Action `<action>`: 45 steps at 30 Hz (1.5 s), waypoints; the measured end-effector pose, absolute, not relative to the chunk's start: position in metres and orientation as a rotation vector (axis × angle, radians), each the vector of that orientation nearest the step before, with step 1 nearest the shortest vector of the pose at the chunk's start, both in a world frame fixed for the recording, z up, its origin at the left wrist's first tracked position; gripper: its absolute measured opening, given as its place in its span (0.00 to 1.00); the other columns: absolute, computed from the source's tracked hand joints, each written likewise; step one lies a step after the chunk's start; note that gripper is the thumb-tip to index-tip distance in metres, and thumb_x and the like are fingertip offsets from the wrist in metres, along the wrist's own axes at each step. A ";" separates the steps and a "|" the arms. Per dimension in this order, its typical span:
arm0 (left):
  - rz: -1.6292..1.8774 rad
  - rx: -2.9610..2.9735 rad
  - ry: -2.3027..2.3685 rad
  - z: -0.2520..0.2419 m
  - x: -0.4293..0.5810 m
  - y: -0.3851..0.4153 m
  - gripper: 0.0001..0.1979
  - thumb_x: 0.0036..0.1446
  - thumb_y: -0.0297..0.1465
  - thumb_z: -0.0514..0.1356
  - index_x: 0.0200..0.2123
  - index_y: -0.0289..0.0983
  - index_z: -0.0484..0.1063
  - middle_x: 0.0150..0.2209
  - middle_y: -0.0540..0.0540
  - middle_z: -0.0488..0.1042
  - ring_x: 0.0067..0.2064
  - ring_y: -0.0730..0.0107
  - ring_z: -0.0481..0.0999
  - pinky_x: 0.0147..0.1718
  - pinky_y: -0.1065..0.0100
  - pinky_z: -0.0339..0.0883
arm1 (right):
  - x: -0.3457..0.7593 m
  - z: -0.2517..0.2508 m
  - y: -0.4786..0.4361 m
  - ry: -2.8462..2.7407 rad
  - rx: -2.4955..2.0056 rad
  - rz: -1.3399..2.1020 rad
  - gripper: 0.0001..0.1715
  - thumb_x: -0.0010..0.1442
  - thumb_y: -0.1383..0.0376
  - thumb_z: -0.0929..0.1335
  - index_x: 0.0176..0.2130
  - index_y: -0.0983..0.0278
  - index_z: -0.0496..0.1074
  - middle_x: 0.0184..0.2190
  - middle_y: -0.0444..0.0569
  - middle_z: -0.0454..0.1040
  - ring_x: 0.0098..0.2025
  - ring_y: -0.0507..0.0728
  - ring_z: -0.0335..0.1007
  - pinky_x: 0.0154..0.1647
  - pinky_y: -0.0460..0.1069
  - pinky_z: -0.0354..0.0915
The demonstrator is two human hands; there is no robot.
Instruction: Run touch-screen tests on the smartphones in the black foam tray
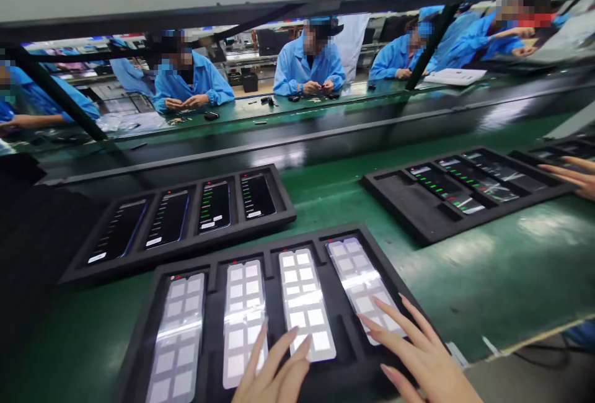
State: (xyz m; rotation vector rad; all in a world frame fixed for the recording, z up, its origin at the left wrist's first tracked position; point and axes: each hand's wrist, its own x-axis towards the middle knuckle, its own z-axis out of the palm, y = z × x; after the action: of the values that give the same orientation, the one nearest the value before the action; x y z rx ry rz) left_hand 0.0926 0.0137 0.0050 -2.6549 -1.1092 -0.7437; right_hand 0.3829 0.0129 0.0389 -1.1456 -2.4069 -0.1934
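In front of me lies a black foam tray [346, 328] with several phones in its slots, their lit screens showing pale squares. My left hand [277, 371] reaches in from the bottom edge, fingers apart, over the lower ends of the second phone [243, 322] and third phone [302, 297]. On the right, my right hand [421, 347] has its fingers spread over the lower part of the rightmost phone [356, 266]. Neither hand grips anything; whether the fingertips touch the glass I cannot tell. The leftmost phone [179, 328] has no hand on it.
Behind sits a second foam tray [283, 195] of dark-screened phones with text lists. A third tray [421, 223] stands on the green bench [502, 260] at right, a co-worker's hand [576, 173] at its far end. Several people in blue sit across the line.
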 end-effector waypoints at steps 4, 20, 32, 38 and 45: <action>-0.637 -2.730 -0.837 -0.002 0.116 0.030 0.13 0.67 0.32 0.53 0.51 0.35 0.69 0.60 0.53 0.69 0.66 0.66 0.60 0.70 0.54 0.29 | 0.383 0.042 0.017 -2.473 -1.067 -0.243 0.21 0.63 0.66 0.63 0.55 0.66 0.68 0.60 0.49 0.67 0.70 0.59 0.43 0.72 0.57 0.34; -0.297 -2.858 -1.428 0.029 0.150 0.084 0.47 0.57 0.61 0.50 0.61 0.24 0.57 0.61 0.31 0.66 0.66 0.50 0.61 0.63 0.36 0.55 | 0.383 0.038 0.099 -2.617 -1.126 0.135 0.31 0.70 0.56 0.63 0.64 0.70 0.57 0.59 0.60 0.67 0.68 0.71 0.47 0.62 0.80 0.43; -0.229 -2.871 -1.567 0.036 0.152 0.114 0.45 0.59 0.56 0.54 0.63 0.23 0.52 0.64 0.31 0.62 0.67 0.51 0.59 0.65 0.35 0.47 | 0.380 0.033 0.130 -2.571 -1.231 0.154 0.31 0.71 0.52 0.60 0.64 0.67 0.58 0.58 0.57 0.68 0.69 0.69 0.44 0.62 0.80 0.42; -0.218 -2.838 -1.685 0.039 0.131 0.110 0.39 0.62 0.49 0.55 0.63 0.25 0.53 0.64 0.31 0.63 0.65 0.51 0.62 0.64 0.38 0.51 | 0.402 0.029 0.128 -2.516 -1.336 0.154 0.32 0.72 0.47 0.55 0.63 0.63 0.58 0.60 0.55 0.65 0.69 0.70 0.44 0.61 0.81 0.42; -0.230 -2.763 -1.812 0.037 0.113 0.102 0.34 0.62 0.44 0.56 0.62 0.26 0.55 0.62 0.29 0.65 0.63 0.48 0.65 0.61 0.38 0.55 | 0.420 0.027 0.123 -2.447 -1.431 0.169 0.34 0.71 0.44 0.54 0.62 0.63 0.58 0.61 0.55 0.65 0.68 0.69 0.45 0.61 0.81 0.41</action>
State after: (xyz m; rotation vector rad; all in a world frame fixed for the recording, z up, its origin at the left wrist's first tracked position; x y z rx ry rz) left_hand 0.1126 0.1023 0.0370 -2.7625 -1.8123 -0.2304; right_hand 0.4197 0.1229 0.0268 -1.4307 -2.4468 0.1693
